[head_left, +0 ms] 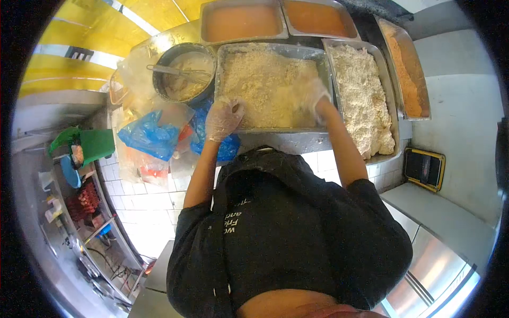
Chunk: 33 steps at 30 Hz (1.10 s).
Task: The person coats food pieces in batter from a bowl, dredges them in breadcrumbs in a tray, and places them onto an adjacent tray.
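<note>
Directly in front of you, pale yellow crumbly powder (pixel 260 79) lies in a rectangular grey metal tray (pixel 275 130), where your plastic-gloved right hand (pixel 314 98) is too blurred to tell how its fingers stand. Your plastic-gloved left hand (pixel 224 117) is at the tray's near left corner, fingers curled, whether around the rim cannot be told. Left stands a round dark pot (pixel 158 90), right a metal tray of lumpy cream-coloured food (pixel 360 95), and beyond, 2 metal trays (pixel 244 40) of orange liquid (pixel 241 22).
</note>
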Each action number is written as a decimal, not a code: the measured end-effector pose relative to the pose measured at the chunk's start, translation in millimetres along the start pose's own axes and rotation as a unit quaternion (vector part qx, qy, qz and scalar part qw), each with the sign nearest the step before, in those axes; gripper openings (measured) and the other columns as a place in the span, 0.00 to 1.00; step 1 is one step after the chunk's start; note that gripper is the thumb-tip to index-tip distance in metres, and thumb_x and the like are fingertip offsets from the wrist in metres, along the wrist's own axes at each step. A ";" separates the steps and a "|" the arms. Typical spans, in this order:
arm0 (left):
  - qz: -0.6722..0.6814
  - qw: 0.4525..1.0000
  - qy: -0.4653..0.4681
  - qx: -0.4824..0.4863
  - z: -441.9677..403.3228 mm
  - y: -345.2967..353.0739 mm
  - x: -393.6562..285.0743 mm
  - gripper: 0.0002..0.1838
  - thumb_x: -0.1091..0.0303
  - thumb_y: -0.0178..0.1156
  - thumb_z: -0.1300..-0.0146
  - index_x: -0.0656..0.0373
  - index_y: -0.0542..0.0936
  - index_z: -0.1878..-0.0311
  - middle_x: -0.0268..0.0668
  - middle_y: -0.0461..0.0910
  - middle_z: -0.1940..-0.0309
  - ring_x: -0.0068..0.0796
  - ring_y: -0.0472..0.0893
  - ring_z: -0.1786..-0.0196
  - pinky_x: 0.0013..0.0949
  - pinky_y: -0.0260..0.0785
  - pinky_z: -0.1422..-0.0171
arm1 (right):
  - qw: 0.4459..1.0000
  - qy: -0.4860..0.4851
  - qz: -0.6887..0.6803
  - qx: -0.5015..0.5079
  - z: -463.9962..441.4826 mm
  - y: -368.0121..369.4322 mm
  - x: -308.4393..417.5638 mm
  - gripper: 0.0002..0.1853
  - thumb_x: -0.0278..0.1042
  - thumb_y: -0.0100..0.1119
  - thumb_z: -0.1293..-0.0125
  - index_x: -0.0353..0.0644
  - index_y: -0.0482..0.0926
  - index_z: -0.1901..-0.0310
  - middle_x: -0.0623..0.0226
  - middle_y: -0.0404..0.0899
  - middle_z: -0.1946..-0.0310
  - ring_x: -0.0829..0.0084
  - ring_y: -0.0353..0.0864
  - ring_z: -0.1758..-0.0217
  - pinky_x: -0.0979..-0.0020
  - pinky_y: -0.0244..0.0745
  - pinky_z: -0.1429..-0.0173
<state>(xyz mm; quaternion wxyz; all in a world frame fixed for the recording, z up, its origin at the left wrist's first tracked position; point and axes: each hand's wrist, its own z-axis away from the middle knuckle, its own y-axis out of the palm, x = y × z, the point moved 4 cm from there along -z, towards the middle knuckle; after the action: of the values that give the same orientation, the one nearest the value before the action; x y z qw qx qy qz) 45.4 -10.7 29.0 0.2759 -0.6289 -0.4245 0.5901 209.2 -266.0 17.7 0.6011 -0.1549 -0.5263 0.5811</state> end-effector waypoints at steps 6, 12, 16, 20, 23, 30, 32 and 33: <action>0.045 0.999 -0.012 0.021 -6.1 5.2 0.3 0.13 0.58 0.61 0.34 0.58 0.85 0.63 0.53 0.83 0.69 0.57 0.84 0.63 0.53 0.76 0.57 | 0.945 0.020 0.209 -0.251 -92.7 41.3 -6.4 0.19 0.48 0.59 0.32 0.46 0.83 0.46 0.55 0.84 0.48 0.57 0.83 0.45 0.57 0.77 0.43; -0.010 1.000 -0.017 0.015 -1.9 5.6 5.2 0.13 0.57 0.62 0.35 0.57 0.86 0.63 0.54 0.84 0.69 0.57 0.84 0.63 0.53 0.76 0.57 | 0.954 -0.098 0.242 -0.150 -149.7 61.7 -49.4 0.20 0.51 0.63 0.36 0.45 0.86 0.51 0.53 0.87 0.55 0.53 0.86 0.49 0.53 0.79 0.47; 0.011 1.000 0.017 0.003 -2.9 -1.3 -8.7 0.12 0.58 0.62 0.36 0.57 0.85 0.64 0.53 0.83 0.69 0.57 0.83 0.63 0.53 0.75 0.58 | 0.952 -0.216 0.180 0.119 -59.6 -1.9 -9.7 0.25 0.60 0.64 0.38 0.42 0.89 0.59 0.47 0.87 0.57 0.48 0.87 0.52 0.52 0.79 0.45; 0.051 0.998 0.004 0.039 -4.8 -0.5 -4.9 0.11 0.59 0.62 0.36 0.56 0.85 0.64 0.51 0.83 0.69 0.56 0.82 0.62 0.53 0.73 0.57 | 0.976 -0.092 0.198 0.017 -10.6 -53.2 32.9 0.30 0.64 0.64 0.40 0.41 0.88 0.55 0.47 0.87 0.56 0.47 0.86 0.53 0.55 0.80 0.46; 0.004 0.999 -0.011 0.034 -3.7 -7.4 -13.5 0.10 0.59 0.62 0.36 0.56 0.86 0.63 0.51 0.83 0.68 0.55 0.82 0.61 0.53 0.73 0.56 | 0.983 -0.056 0.173 -0.032 -12.1 -66.4 22.0 0.29 0.62 0.61 0.36 0.41 0.86 0.51 0.45 0.86 0.52 0.47 0.85 0.48 0.51 0.78 0.43; -0.032 0.999 0.002 0.019 -2.9 -0.4 -6.6 0.10 0.59 0.63 0.35 0.55 0.86 0.61 0.50 0.83 0.67 0.55 0.82 0.60 0.52 0.73 0.54 | 0.958 -0.044 0.181 -0.218 -30.0 -143.8 -53.8 0.22 0.51 0.54 0.28 0.39 0.84 0.51 0.45 0.86 0.56 0.47 0.85 0.51 0.52 0.79 0.45; -0.028 0.999 -0.008 0.037 -3.0 0.9 -5.5 0.10 0.59 0.62 0.35 0.54 0.86 0.61 0.50 0.83 0.68 0.55 0.82 0.60 0.53 0.73 0.54 | 0.875 -0.027 0.426 -0.227 -32.0 -169.9 -72.9 0.18 0.45 0.52 0.27 0.40 0.85 0.51 0.48 0.87 0.57 0.49 0.86 0.53 0.53 0.80 0.46; -0.028 0.999 -0.010 0.037 -3.0 0.0 -5.7 0.10 0.59 0.62 0.35 0.54 0.86 0.61 0.50 0.83 0.68 0.55 0.82 0.60 0.53 0.73 0.54 | 0.875 -0.028 0.426 -0.226 -35.4 -171.8 -80.6 0.18 0.45 0.52 0.27 0.40 0.85 0.51 0.48 0.87 0.57 0.49 0.86 0.53 0.53 0.80 0.46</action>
<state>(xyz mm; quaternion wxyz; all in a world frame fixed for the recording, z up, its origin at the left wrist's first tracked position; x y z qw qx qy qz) 48.6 -15.2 32.3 0.3108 -0.6003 -0.4227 0.6036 348.5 -367.9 104.2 0.2284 -0.4796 -0.5433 0.6502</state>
